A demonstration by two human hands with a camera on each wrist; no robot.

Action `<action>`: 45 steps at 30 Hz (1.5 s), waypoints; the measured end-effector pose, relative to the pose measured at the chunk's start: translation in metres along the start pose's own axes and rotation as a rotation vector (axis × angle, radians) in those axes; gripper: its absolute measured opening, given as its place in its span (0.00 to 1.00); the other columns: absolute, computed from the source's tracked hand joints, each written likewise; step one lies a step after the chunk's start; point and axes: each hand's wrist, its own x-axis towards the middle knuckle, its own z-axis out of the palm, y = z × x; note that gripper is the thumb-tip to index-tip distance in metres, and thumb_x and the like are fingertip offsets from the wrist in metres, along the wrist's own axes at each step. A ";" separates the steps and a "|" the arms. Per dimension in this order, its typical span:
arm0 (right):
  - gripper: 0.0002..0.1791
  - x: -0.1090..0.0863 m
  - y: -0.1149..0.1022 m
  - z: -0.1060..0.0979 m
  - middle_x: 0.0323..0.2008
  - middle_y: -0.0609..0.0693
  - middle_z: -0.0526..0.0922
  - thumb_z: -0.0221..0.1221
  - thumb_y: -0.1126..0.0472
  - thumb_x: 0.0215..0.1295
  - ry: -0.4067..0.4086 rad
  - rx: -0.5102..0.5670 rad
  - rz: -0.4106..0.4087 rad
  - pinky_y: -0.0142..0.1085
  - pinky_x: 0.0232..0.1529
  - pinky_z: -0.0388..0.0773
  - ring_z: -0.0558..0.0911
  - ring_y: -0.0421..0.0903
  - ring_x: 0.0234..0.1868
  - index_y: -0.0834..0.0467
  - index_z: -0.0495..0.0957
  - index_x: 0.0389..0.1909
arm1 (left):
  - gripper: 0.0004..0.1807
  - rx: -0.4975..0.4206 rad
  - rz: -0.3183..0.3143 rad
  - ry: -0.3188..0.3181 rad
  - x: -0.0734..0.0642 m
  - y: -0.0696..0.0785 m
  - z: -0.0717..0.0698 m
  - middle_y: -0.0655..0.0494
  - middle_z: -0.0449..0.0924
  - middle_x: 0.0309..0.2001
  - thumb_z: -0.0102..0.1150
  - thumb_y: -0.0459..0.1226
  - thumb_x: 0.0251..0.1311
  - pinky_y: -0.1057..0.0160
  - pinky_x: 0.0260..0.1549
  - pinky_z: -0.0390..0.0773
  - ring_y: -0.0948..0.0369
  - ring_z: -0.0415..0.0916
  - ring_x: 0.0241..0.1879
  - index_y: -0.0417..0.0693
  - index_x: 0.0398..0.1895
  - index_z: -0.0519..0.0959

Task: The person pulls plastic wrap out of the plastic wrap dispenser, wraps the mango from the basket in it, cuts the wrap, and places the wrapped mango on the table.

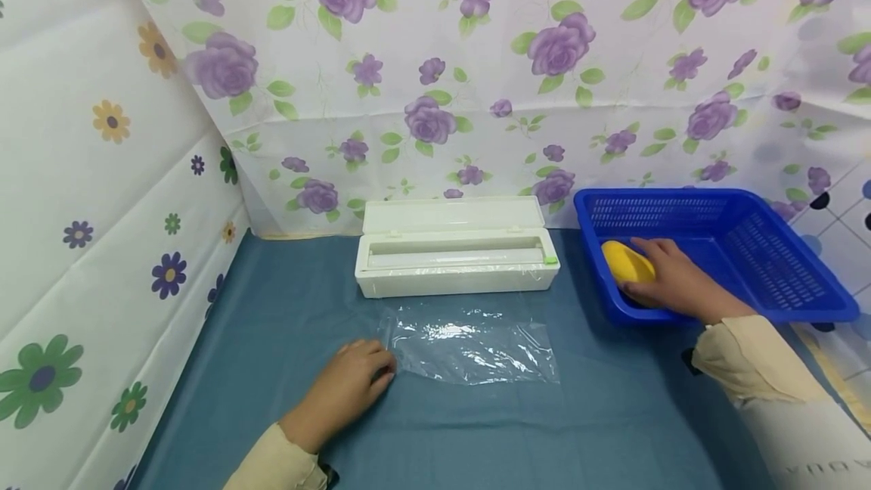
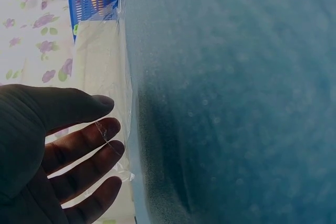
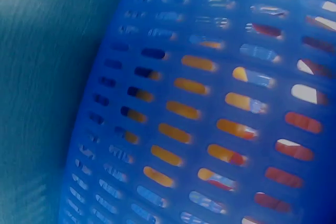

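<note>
Yellow object (image 1: 629,263), smooth and rounded: inside the blue basket (image 1: 782,252), against its left wall. Right hand (image 1: 674,278) grasps it, fingers on the far side, thumb on the near side. From the right wrist, the basket's slotted wall fills most of the view, yellow showing through several slots.

Left hand (image 1: 347,388) lies relaxed on the cloth, fingers loosely bent, gripping nothing firmly; its fingertips touch the left edge of a clear film (image 1: 469,346). The left wrist view shows the thumb apart from the fingers and a thin bit of film across 2 of them. Film lies flat, wrinkled, glossy under the light.

Just behind the film: white box (image 1: 463,282), lid (image 1: 452,216) tipped back, pale roll (image 1: 456,258) lying within, small green tab (image 1: 550,260) at the right end of the front edge.

Surface: blue-green cloth (image 1: 442,445), soft creases near the front. 2 pale sleeves (image 1: 769,369) reach in from the near side.

Room: back sheet (image 1: 388,82) white with purple roses and green leaves, a horizontal fold across it. Left sheet (image 1: 41,248) white, daisies in green, purple and orange. At right, a tile-patterned covering (image 1: 844,210) with dark and blue dots.
</note>
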 end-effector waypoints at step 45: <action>0.50 0.020 0.012 0.009 0.60 0.76 0.68 0.63 0.41 0.65 -0.083 -0.047 -0.006 0.66 0.54 0.73 0.75 0.66 0.50 0.67 0.53 0.75 | 0.06 -0.011 -0.026 -0.036 0.000 -0.001 -0.002 0.67 0.79 0.31 0.72 0.38 0.56 0.57 0.44 0.78 0.66 0.75 0.36 0.56 0.28 0.82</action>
